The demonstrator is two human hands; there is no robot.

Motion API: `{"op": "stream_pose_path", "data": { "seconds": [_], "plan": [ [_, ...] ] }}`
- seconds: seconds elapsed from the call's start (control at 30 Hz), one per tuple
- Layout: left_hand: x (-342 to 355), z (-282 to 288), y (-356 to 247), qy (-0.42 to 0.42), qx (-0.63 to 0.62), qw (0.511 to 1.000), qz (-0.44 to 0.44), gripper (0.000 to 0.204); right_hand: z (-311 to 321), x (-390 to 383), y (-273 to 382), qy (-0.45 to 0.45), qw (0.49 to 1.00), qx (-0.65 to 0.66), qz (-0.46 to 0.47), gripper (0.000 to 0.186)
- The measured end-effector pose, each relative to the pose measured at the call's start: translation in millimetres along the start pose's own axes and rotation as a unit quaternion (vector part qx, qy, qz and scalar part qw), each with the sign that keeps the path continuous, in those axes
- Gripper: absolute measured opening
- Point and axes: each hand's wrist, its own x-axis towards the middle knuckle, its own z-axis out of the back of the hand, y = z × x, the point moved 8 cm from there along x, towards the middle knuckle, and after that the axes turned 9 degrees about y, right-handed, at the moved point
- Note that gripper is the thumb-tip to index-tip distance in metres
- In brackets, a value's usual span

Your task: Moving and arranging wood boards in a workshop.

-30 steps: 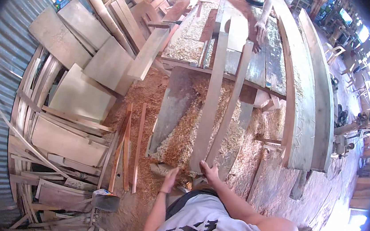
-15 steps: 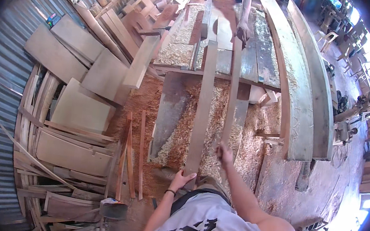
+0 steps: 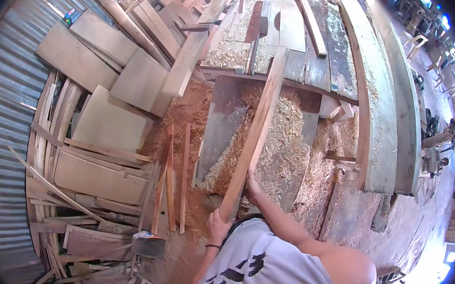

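Observation:
A long wooden board (image 3: 257,128) slants from my waist toward the worktable, tilted so that its reddish narrow face shows. My left hand (image 3: 218,227) is closed around its near end. Farther along, my right hand (image 3: 252,187) grips the right side; some of its fingers are hidden behind the wood. The far end of the board reaches the near edge of the worktable (image 3: 328,91). On that table, out of my hands, lies a second, narrower wooden strip (image 3: 310,21).
Wood shavings (image 3: 285,142) cover the ground below the board. Stacked panels and offcuts (image 3: 101,176) lean along the corrugated wall (image 3: 5,120) at left. Two long thick planks (image 3: 383,118) stretch along the right. Thin reddish strips (image 3: 184,179) lie left of my board.
My right hand has let go of the narrow strip, now farther off on the table, and has taken the board. The board has tipped onto its side. The other person's hands have left view.

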Motion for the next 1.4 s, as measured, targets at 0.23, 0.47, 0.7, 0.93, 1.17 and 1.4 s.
{"op": "stream_pose_path", "data": {
  "seconds": [0.23,0.47,0.7,0.93,1.17,1.4],
  "plan": [
    [-6.1,-9.6,-8.4,0.083,-0.022,0.995,-0.054,0.064,-9.3,-39.5,50.3,-0.008,0.995,0.004,0.097,0.069],
    [-0.7,-76.3,9.9,0.226,-0.249,0.942,0.015,0.067,-7.2,-58.8,62.6,0.103,0.974,0.179,0.094,0.061],
    [29.0,-53.8,-30.1,0.238,-0.132,0.962,0.011,0.065,56.8,-45.4,67.7,-0.008,0.999,-0.029,0.028,0.068],
    [53.9,18.8,-163.6,0.135,0.122,0.977,-0.113,0.057,33.8,-91.9,47.7,0.179,0.983,-0.002,-0.048,0.053],
    [73.1,67.7,-243.6,0.181,-0.220,0.902,-0.323,0.041,51.7,-169.7,212.3,-0.116,0.966,-0.179,0.147,0.056],
    [70.9,52.0,-221.0,0.106,-0.179,0.930,-0.302,0.037,8.5,-319.6,381.8,0.042,0.859,0.026,0.510,0.060]
  ]
}}
